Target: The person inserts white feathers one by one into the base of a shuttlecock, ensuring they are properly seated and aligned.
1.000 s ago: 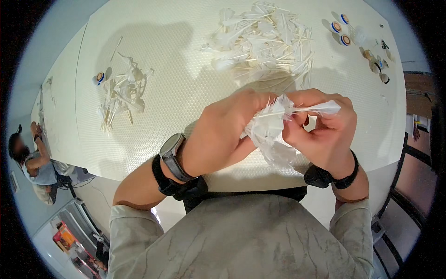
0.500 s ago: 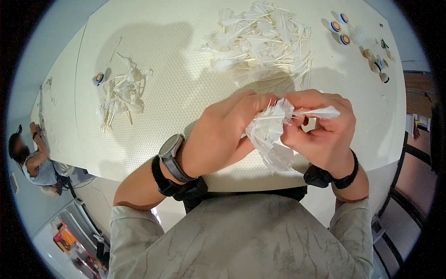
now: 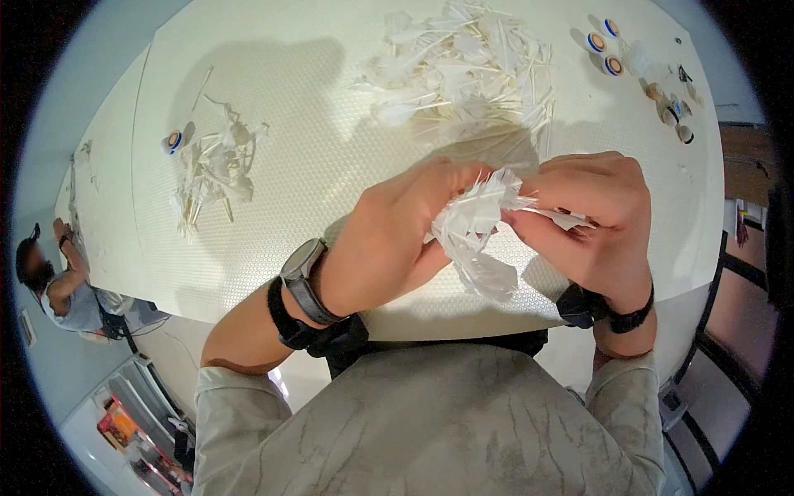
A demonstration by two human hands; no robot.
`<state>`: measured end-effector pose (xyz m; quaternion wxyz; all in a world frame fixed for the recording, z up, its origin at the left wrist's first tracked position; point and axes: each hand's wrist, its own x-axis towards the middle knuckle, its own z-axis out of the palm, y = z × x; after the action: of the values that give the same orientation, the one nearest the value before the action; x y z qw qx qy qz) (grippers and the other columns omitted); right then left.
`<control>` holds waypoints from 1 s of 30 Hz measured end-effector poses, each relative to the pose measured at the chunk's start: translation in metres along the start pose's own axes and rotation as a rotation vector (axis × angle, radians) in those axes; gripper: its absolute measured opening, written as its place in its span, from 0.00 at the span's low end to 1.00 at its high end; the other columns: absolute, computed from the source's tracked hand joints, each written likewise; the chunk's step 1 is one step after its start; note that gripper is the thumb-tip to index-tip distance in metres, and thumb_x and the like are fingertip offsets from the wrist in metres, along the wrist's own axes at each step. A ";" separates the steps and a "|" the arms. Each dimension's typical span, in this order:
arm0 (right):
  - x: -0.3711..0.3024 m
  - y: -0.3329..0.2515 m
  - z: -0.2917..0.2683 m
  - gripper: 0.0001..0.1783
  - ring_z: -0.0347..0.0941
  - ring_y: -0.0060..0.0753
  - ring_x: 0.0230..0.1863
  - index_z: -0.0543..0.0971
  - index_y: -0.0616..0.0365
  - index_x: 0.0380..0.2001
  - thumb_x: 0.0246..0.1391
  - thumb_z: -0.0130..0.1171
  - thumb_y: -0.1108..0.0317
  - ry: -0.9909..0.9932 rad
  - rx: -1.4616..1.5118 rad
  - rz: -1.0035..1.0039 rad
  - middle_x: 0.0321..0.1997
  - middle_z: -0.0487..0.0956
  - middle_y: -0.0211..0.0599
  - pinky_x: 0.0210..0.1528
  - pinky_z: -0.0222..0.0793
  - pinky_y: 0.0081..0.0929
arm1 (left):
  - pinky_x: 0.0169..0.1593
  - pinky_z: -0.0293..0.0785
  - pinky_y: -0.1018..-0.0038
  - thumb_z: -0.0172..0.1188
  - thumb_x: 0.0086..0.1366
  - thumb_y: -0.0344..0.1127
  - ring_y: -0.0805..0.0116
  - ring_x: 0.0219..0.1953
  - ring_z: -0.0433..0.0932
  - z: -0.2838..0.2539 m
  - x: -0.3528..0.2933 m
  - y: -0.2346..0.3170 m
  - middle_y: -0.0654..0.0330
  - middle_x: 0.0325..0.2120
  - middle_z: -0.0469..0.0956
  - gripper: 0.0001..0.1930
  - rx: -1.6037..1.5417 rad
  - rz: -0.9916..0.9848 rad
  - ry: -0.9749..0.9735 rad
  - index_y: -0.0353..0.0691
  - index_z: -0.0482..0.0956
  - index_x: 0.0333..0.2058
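Observation:
A ruffled bunch of white feathers (image 3: 478, 227) is gripped in my left hand (image 3: 389, 223), its fingers closed round the bases. My right hand (image 3: 600, 219) pinches a single white feather (image 3: 566, 218) between thumb and fingers, just right of the bunch. The feather's inner end still meets or overlaps the bunch's edge; I cannot tell which. Beyond my hands lies a large loose pile of white feathers (image 3: 463, 70). Farther left, a smaller heap of feathers (image 3: 217, 165) rests on the white textured table (image 3: 314, 165).
One small round blue-rimmed piece (image 3: 172, 142) stands by the small heap; three similar pieces (image 3: 612, 65) sit at the far right. Several small items (image 3: 670, 114) lie near the table's right side. Another person (image 3: 58, 281) works at the far left.
My right hand has shifted to the right, away from the bunch, with the feather in its fingers. A gap has widened between my hands. My left hand has barely moved.

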<state>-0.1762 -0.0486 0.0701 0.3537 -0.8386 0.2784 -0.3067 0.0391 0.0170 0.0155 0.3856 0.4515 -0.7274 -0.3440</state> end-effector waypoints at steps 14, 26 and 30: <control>-0.001 0.007 -0.007 0.09 0.70 0.34 0.18 0.80 0.64 0.22 0.35 0.72 0.77 -0.103 -0.003 -0.046 0.20 0.76 0.39 0.21 0.60 0.27 | 0.44 0.79 0.65 0.70 0.61 0.36 0.50 0.42 0.83 0.009 -0.005 -0.003 0.51 0.45 0.80 0.29 -0.204 -0.044 -0.045 0.38 0.66 0.57; -0.002 -0.002 -0.006 0.07 0.81 0.24 0.22 0.83 0.62 0.29 0.44 0.72 0.77 -0.034 0.027 0.193 0.21 0.83 0.35 0.23 0.68 0.16 | 0.44 0.79 0.72 0.74 0.57 0.27 0.72 0.42 0.78 0.002 -0.013 -0.008 0.56 0.42 0.73 0.33 -0.138 -0.048 -0.113 0.35 0.59 0.53; -0.001 0.003 -0.005 0.04 0.82 0.24 0.21 0.83 0.63 0.29 0.48 0.69 0.77 -0.019 0.067 0.129 0.20 0.82 0.36 0.22 0.68 0.16 | 0.41 0.78 0.74 0.78 0.54 0.31 0.73 0.41 0.77 0.000 -0.009 -0.001 0.58 0.43 0.73 0.36 -0.004 -0.017 -0.083 0.35 0.62 0.53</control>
<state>-0.1809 -0.0515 0.0701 0.4030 -0.8095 0.3182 -0.2845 0.0423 0.0249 0.0123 0.3531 0.4424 -0.7382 -0.3669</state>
